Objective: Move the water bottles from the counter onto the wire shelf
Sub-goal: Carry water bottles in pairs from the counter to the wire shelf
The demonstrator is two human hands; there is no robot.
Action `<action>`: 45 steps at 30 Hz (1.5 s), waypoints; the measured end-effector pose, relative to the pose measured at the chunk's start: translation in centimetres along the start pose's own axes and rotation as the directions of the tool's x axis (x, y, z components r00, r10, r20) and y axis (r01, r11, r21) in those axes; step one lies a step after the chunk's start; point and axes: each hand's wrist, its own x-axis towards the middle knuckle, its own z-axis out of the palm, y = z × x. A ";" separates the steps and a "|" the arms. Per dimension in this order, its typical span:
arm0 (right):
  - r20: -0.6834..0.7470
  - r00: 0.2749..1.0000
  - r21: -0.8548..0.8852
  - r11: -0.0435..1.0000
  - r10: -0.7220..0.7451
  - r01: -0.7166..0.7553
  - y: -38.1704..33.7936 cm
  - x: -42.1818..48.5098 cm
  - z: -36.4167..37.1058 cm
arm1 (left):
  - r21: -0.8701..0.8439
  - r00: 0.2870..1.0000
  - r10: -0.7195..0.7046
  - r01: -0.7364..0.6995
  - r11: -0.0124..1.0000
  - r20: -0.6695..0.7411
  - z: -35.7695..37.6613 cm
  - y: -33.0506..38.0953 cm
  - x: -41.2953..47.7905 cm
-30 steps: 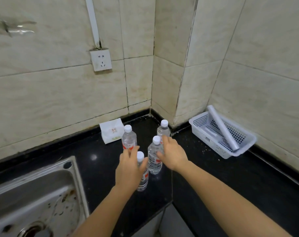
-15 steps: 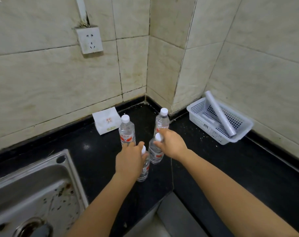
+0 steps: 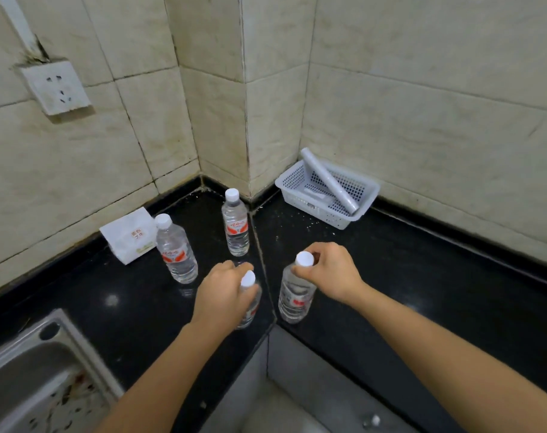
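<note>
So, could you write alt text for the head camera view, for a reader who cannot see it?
On a black counter, the left hand grips one bottle near its cap and the right hand a second bottle. A third bottle and a fourth bottle stand upright behind; a white basket with a roll sits at right, a sink at left.

I have both bare forearms reaching forward from the lower edge, angled in toward each other. The left hand (image 3: 225, 292) is palm-down, fingers curled round the top of a bottle (image 3: 251, 309). Just right of it, the right hand (image 3: 331, 273) pinches a second bottle (image 3: 297, 295) at the neck, knuckles up.
</note>
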 end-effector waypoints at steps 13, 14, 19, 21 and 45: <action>-0.276 0.930 0.026 0.969 0.244 -0.247 14.2 -19.0 -17.3 | -0.168 0.930 0.338 -0.314 0.935 0.143 6.1 23.1 -6.3; -0.308 0.917 0.034 0.966 0.253 -0.255 15.1 -20.9 -18.9 | -0.179 0.919 0.369 -0.343 0.922 0.140 6.6 25.3 -7.2; -0.459 0.839 0.056 0.952 0.292 -0.301 20.0 -30.5 -26.9 | -0.282 0.866 0.489 -0.445 0.850 0.104 8.5 36.3 -12.3; -0.516 0.799 0.063 0.944 0.308 -0.323 21.7 -34.4 -29.8 | -0.337 0.847 0.523 -0.466 0.818 0.097 9.2 40.7 -14.3; -0.893 0.222 0.257 0.849 0.392 -0.462 37.8 -69.2 -61.9 | -0.789 0.456 0.884 -0.579 0.207 -0.102 14.8 89.6 -31.9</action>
